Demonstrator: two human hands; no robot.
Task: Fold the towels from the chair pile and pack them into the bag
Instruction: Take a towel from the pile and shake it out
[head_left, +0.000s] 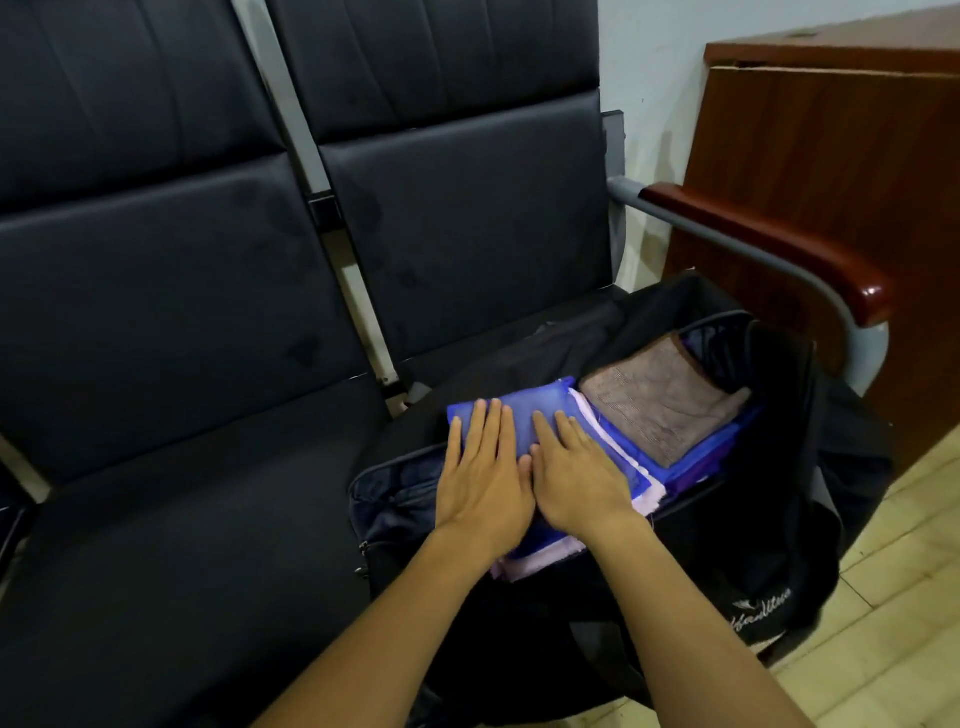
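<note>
An open black bag (769, 519) sits on the right-hand seat of a row of dark chairs. Inside it a folded blue towel (524, 410) lies on top of a pale pink one (530, 564). Both hands lie flat on the blue towel, side by side with fingers straight: my left hand (480, 478) on its left part, my right hand (576, 473) beside it. To the right in the bag, a folded grey-brown towel (660, 400) rests on more blue and purple folded cloth (696, 467).
The left-hand chair seat (171, 519) is bare dark cushion. A wooden-topped metal armrest (769, 244) curves over the bag's right end. A brown wooden cabinet (831, 156) stands against the wall at the right. Light floor tiles (893, 597) show at the lower right.
</note>
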